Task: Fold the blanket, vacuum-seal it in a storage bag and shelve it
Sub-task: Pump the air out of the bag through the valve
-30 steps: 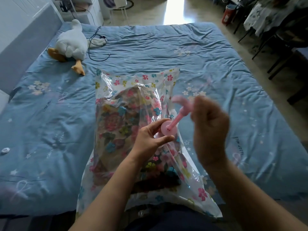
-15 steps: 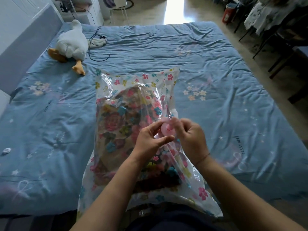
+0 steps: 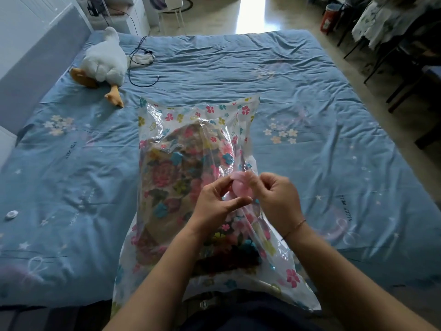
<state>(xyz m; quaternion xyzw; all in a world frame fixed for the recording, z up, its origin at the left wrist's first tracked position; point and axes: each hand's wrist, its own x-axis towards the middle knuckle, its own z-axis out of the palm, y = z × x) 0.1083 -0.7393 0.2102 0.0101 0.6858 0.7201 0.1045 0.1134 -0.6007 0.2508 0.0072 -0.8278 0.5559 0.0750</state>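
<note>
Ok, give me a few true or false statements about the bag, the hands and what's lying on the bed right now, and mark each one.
1. The left hand and the right hand both pinch the pink valve on the storage bag. True.
2. The blanket lies loose beside the bag. False: it is inside the clear bag.
3. A plush goose lies near the far left corner of the bed. True.
4. The bag stands on a shelf. False: it lies flat on the bed in front of the person.
</note>
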